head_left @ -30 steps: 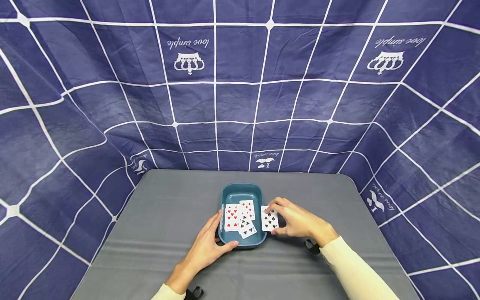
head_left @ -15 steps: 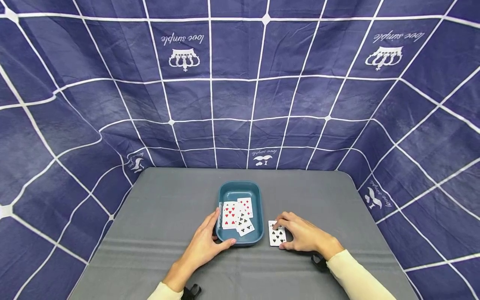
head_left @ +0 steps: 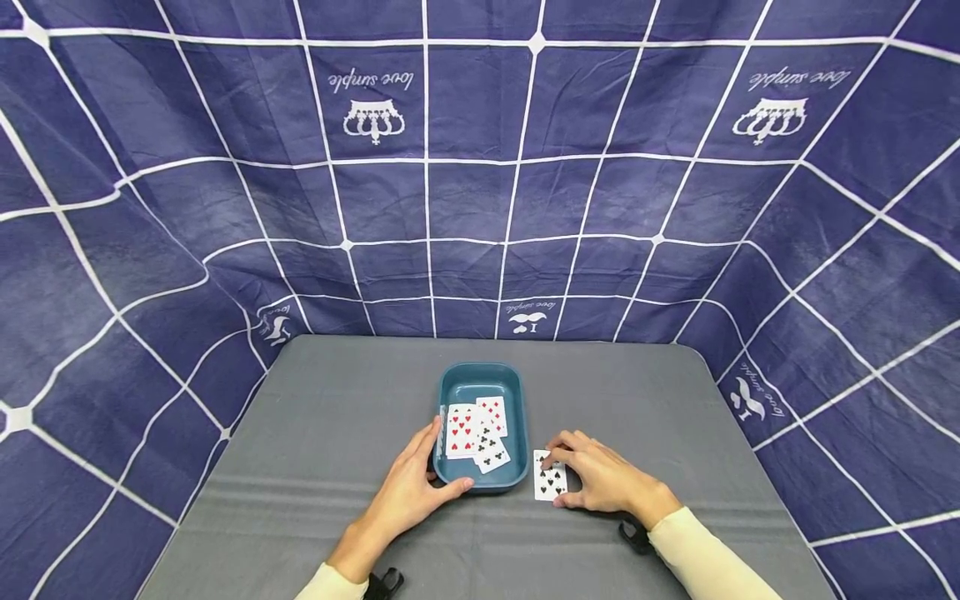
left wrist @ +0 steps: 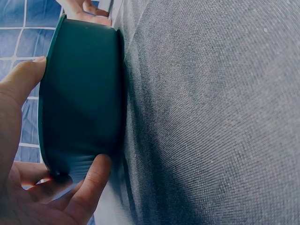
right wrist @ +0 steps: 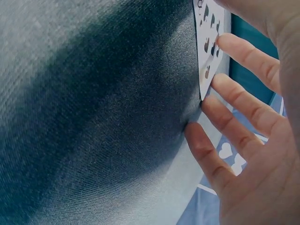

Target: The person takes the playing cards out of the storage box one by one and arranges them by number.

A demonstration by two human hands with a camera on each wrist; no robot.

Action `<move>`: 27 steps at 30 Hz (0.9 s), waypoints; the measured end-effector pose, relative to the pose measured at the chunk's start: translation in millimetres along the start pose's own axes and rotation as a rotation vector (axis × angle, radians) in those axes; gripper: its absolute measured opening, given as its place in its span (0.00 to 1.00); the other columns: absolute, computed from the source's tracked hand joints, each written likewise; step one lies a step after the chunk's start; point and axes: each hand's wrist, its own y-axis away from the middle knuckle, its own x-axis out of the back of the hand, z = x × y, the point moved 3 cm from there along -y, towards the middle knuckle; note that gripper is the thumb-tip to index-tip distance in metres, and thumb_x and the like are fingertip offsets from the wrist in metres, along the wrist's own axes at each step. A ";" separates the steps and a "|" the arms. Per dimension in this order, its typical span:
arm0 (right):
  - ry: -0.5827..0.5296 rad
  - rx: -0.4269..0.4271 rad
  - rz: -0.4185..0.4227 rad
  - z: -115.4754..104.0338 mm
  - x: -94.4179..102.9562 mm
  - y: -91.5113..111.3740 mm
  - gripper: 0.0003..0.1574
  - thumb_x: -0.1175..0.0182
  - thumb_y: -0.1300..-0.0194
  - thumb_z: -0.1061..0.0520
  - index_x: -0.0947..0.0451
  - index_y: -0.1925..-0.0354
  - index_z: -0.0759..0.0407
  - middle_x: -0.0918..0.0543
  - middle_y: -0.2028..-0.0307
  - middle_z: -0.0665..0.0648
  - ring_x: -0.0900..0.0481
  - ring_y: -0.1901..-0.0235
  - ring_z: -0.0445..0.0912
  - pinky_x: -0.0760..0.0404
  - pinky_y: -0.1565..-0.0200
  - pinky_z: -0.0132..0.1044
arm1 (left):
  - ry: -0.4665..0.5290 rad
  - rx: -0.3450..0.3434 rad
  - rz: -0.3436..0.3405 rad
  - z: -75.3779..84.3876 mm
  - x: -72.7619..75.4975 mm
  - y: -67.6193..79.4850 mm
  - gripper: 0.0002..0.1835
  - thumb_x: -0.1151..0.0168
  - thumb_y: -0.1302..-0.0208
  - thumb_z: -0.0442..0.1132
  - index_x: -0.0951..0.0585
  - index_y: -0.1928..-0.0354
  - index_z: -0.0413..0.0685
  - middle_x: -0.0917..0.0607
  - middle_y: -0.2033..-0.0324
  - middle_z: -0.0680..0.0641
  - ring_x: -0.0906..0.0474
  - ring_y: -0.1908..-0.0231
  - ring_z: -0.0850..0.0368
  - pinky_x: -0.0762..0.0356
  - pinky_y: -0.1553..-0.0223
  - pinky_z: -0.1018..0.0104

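A teal rectangular tray [head_left: 480, 377] stands on the table with several playing cards inside. A hearts card [head_left: 461, 432] lies at its left, a diamonds card [head_left: 491, 408] behind, and a clubs card [head_left: 491, 455] overlaps them in front. My left hand [head_left: 408, 482] grips the tray's near left corner; in the left wrist view its thumb is on the rim, with fingers around the tray wall [left wrist: 84, 93]. Just right of the tray, my right hand [head_left: 606, 477] pinches a spades card [head_left: 550, 483] face up at the tabletop, fingertips along its far edge and thumb at its near edge.
The grey cloth-covered table [head_left: 337, 400] has a few creases near the front. Blue curtain [head_left: 472, 200] with white grid lines encloses the back and both sides. Black straps [head_left: 636, 533] are worn at both wrists.
My right hand has carried the spades card from the tray's right rim toward me and down beside the tray, then slightly left. My left hand keeps its hold on the tray.
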 end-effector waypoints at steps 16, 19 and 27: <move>0.009 -0.015 0.004 1.6 5.3 -5.2 0.33 0.13 0.35 0.36 0.09 0.37 0.41 0.16 0.31 0.50 0.16 0.35 0.49 0.11 0.36 0.58 | 0.016 -0.013 0.002 0.0 0.1 1.1 0.68 0.09 0.38 0.62 0.37 0.07 0.39 0.27 0.14 0.36 0.13 0.32 0.44 0.05 0.48 0.68; 0.014 -0.010 0.024 0.9 11.9 -8.3 0.33 0.13 0.34 0.37 0.09 0.36 0.43 0.15 0.31 0.51 0.16 0.35 0.50 0.11 0.36 0.59 | 0.023 -0.004 -0.003 0.1 -0.5 1.0 0.68 0.09 0.38 0.62 0.38 0.07 0.40 0.28 0.13 0.36 0.14 0.31 0.44 0.05 0.47 0.69; 0.086 0.048 0.133 -7.3 35.2 -26.1 0.23 0.14 0.32 0.43 0.07 0.43 0.45 0.14 0.36 0.49 0.14 0.38 0.48 0.10 0.43 0.54 | 0.028 -0.008 -0.004 0.0 -0.8 2.8 0.68 0.09 0.38 0.62 0.38 0.07 0.39 0.29 0.13 0.34 0.14 0.31 0.43 0.04 0.48 0.68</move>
